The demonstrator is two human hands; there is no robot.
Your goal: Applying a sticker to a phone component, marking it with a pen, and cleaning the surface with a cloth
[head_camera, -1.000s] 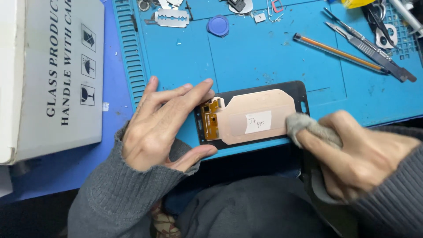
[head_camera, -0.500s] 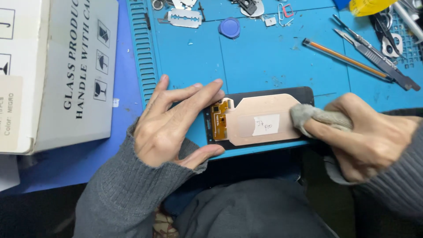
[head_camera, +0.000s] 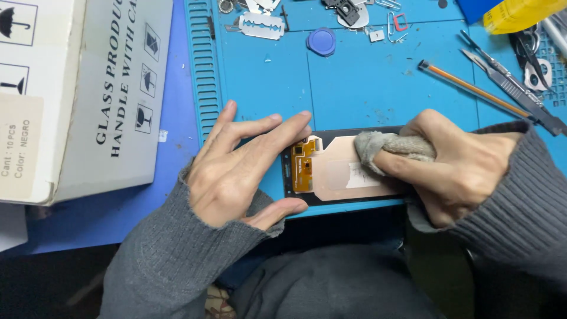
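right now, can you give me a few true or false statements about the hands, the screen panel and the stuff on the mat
1. The right hand presses a grey cloth on the screen panel. True.
2. The left hand holds the razor blade. False: it steadies the panel's left end; the blade lies far up the mat.
3. The cardboard box sits left of the mat. True.
4. The pencil lies under the panel. False: it lies apart, upper right.

A grey cardboard box (head_camera: 88, 88) is placed left of the blue mat (head_camera: 366, 82), on which a razor blade (head_camera: 261, 25), round blue cap (head_camera: 322, 42), orange pen (head_camera: 472, 88) and tweezers (head_camera: 511, 88) are laid.
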